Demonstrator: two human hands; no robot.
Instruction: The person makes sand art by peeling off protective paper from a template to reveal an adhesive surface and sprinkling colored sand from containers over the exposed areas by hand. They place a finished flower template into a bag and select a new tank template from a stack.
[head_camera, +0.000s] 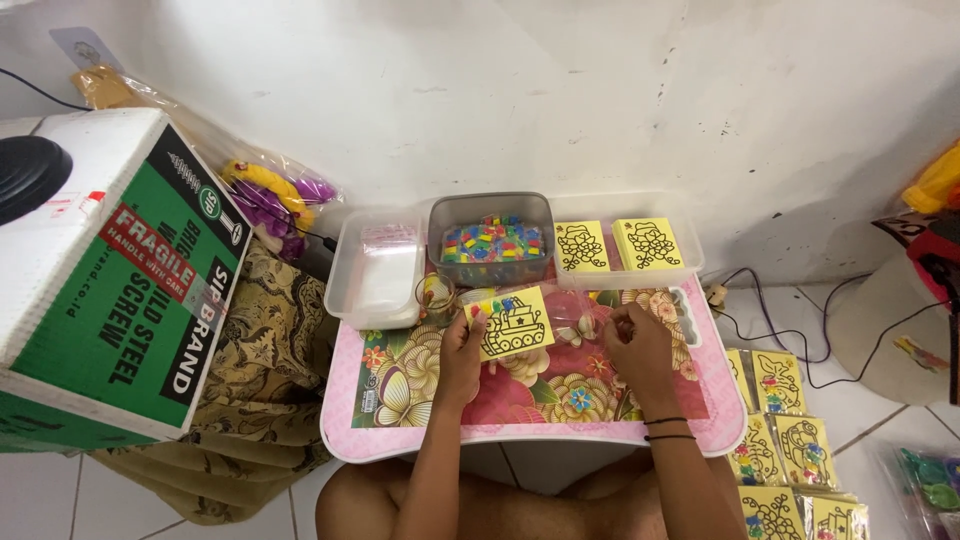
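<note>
My left hand (461, 352) holds up a yellow card (512, 323) printed with a black line drawing of a vehicle; small coloured pieces lie along its top edge. My right hand (636, 341) rests on the floral table top (560, 395) to the right of the card, fingers curled around a thin clear plastic sleeve (578, 310) that is hard to make out. Behind the card stands a grey tub (491, 240) full of small coloured pieces.
A clear empty tray (378, 270) sits left of the tub; two stacks of yellow cards (614, 245) lie in another tray to its right. More yellow cards (790, 440) lie on the floor at right. A large cardboard box (105, 270) stands at left.
</note>
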